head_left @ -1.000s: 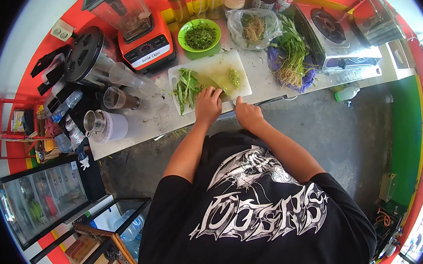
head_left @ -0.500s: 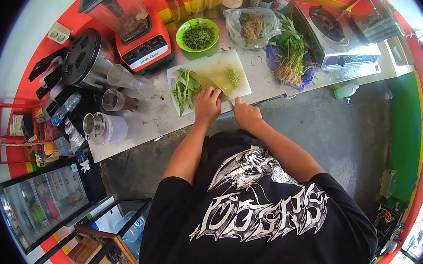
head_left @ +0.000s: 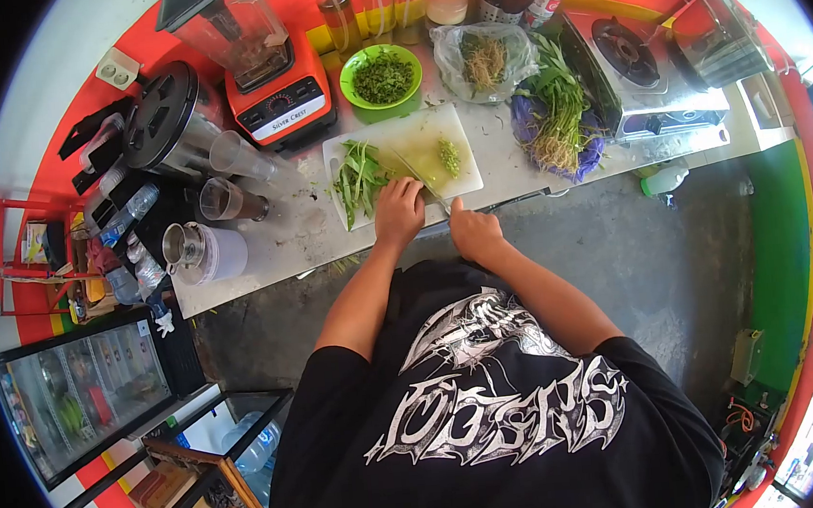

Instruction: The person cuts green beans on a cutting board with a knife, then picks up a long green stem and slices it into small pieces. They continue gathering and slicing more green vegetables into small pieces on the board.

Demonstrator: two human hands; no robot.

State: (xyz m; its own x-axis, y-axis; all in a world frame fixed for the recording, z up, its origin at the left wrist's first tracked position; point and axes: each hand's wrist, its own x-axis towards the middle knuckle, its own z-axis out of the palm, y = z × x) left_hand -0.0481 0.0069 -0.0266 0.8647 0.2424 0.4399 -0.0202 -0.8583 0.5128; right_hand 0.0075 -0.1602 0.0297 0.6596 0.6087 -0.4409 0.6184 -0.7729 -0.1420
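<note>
A white cutting board (head_left: 463, 125) lies on the counter in front of me. My right hand (head_left: 474, 230) is closed around the handle of a knife (head_left: 428, 187), whose blade slants up and left across the board. Just left of the blade, my left hand (head_left: 400, 209) has its fingers curled and pressed together at the edge of a bunch of long leafy greens (head_left: 357, 181); what lies under the fingertips is mostly hidden. Small chopped green pieces (head_left: 449, 157) are piled on the board's right side.
Behind the board stands a green bowl (head_left: 381, 105) of chopped greens beside a red blender (head_left: 282, 106). A plastic bag (head_left: 454, 57) with roots and a rooted bunch of greens (head_left: 553, 113) lie right, near a gas stove (head_left: 648, 106). Cups and a white jug (head_left: 220, 251) stand left.
The knife blade has swung, now showing as a thin line instead of a broad flat face. Both hands have shifted only slightly.
</note>
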